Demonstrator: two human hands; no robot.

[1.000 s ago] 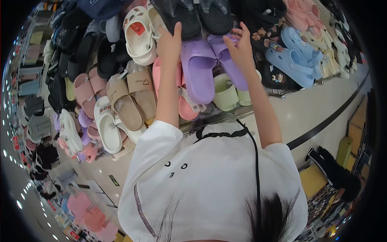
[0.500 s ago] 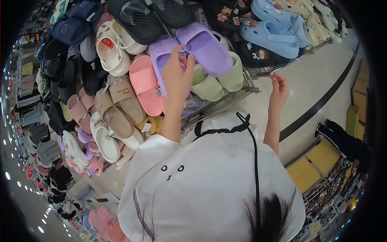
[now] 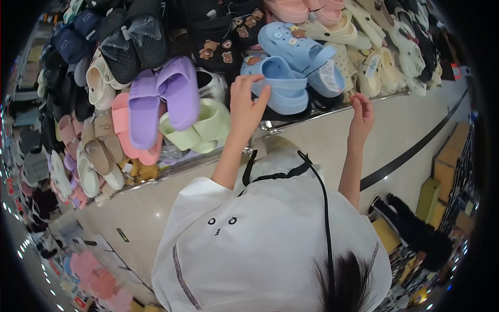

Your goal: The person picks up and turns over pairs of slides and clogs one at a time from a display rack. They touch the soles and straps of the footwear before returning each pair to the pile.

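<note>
My left hand point(image 3: 246, 105) is at the near left end of a light blue clog point(image 3: 288, 99). Its thumb and fingers are apart, and the fingertips overlap the clog's edge. Just beyond lies a second light blue clog point(image 3: 296, 44) with small charms. My right hand point(image 3: 361, 119) is raised by the front edge of the display, its fingers loosely bent and no object visible in them. Left of my left hand rests a pair of purple slides point(image 3: 179, 93), on top of pink slides point(image 3: 120, 117) and beside light green slides point(image 3: 213, 125).
Black clogs with bear charms point(image 3: 210, 49) and cream clogs point(image 3: 387, 70) surround the blue pair. A metal rail point(image 3: 306, 118) edges the display. Pale floor point(image 3: 322, 138) with a dark stripe point(image 3: 410, 151) runs alongside. A person in dark clothes point(image 3: 416, 234) is at the lower right.
My left hand has let go of the purple slides and moved right to the blue clogs. The view has shifted right along the display. My right hand keeps about the same pose.
</note>
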